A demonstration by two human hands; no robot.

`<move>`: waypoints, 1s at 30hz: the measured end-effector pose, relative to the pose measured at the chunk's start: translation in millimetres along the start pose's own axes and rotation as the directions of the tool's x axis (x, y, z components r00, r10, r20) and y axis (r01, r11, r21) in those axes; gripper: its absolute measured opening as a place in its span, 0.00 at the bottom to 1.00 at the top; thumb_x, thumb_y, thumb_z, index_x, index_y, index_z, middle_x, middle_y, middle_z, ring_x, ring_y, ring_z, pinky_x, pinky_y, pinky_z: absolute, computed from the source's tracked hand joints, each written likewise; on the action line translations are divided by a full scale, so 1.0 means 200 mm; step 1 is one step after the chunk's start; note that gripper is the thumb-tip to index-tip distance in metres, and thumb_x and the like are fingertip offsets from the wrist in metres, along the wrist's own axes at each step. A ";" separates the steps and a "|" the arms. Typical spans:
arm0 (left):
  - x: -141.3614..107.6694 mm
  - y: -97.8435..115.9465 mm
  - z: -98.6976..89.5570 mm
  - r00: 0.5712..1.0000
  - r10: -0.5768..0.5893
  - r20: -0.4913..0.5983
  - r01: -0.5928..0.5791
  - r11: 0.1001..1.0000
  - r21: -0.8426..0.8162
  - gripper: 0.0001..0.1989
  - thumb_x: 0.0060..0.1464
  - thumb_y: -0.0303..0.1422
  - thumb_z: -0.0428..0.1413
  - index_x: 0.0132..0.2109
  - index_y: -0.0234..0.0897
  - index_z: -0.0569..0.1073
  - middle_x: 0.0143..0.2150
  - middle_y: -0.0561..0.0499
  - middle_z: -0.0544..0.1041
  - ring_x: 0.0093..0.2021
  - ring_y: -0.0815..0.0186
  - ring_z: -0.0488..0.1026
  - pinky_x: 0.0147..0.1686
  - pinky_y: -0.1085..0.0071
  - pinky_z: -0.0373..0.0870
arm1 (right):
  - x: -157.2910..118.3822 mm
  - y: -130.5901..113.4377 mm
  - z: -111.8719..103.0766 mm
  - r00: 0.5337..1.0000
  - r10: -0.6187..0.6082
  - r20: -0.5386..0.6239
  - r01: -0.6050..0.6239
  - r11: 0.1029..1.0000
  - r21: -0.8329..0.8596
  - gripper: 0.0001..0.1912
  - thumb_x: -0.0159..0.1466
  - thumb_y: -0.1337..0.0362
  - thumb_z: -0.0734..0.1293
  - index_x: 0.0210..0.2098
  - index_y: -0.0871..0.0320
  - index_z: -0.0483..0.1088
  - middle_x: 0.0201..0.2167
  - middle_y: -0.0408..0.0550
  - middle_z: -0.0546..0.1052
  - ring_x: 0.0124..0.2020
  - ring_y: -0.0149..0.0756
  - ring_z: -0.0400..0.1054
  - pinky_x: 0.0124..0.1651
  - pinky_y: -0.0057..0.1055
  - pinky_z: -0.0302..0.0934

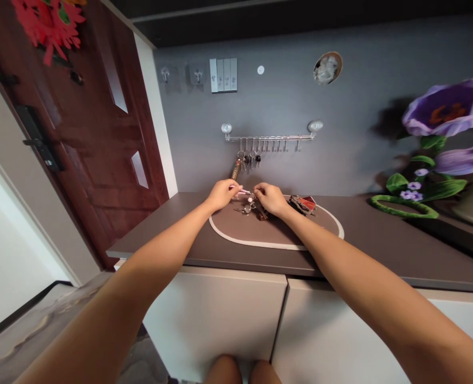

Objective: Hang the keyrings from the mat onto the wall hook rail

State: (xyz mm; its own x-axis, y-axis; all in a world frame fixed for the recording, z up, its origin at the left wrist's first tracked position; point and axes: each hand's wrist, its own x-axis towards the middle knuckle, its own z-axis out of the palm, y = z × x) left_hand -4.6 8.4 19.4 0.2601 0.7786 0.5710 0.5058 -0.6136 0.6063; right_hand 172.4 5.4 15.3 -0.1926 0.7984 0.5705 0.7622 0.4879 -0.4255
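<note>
My left hand (222,194) is closed in a pinch on a thin pink strap-like piece (239,189) with a metal end pointing right. Close by on the right, my right hand (272,198) has its fingertips pressed together near that metal end; what they hold is too small to make out. Below and between the hands lie metal rings and keys (246,210) on a brown mat (236,233) with a pale border. Just above, several keys (252,160) and a brown tag with lettering (236,169) hang from a hooked rail (268,138).
Right of my right hand, a dark bundle with red pieces (301,205) lies on the mat. The mat rests on a dark counter (364,250) against a grey wall. Large purple artificial flowers (447,109) stand at the right. A dark red door (88,133) is at the left.
</note>
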 end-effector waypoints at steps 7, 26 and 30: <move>0.03 -0.01 0.00 0.992 -0.094 -0.081 0.070 0.963 -0.260 0.14 0.49 0.40 0.52 0.33 0.31 0.71 0.22 0.50 0.73 0.21 0.73 0.68 0.25 0.77 0.65 | 0.00 -0.02 -0.01 0.998 0.032 -0.050 -0.025 0.990 0.136 0.15 0.60 0.58 0.56 0.34 0.58 0.70 0.29 0.46 0.74 0.34 0.33 0.66 0.39 0.27 0.56; 0.03 0.04 -0.01 0.982 -0.133 -0.132 0.058 0.885 -0.461 0.16 0.49 0.41 0.52 0.32 0.29 0.70 0.27 0.47 0.75 0.22 0.73 0.70 0.23 0.77 0.65 | -0.04 -0.10 -0.01 0.980 -0.156 -0.121 0.183 0.951 0.250 0.10 0.57 0.60 0.60 0.37 0.56 0.66 0.35 0.46 0.70 0.32 0.30 0.63 0.39 0.28 0.58; 0.03 0.04 -0.02 0.985 -0.104 -0.136 0.037 0.906 -0.421 0.17 0.48 0.43 0.52 0.32 0.30 0.71 0.26 0.47 0.75 0.23 0.73 0.69 0.22 0.78 0.63 | -0.05 -0.10 -0.01 0.967 -0.206 -0.148 0.231 0.955 0.187 0.11 0.58 0.61 0.59 0.39 0.55 0.68 0.36 0.47 0.68 0.33 0.30 0.64 0.41 0.28 0.58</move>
State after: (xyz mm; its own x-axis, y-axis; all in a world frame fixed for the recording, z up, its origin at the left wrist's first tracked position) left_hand -1.7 7.4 28.9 0.0916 0.8129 0.5752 0.1220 -0.5824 0.8037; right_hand 160.5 -12.2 20.1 -0.2514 0.6198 0.7434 0.5672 0.7167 -0.4058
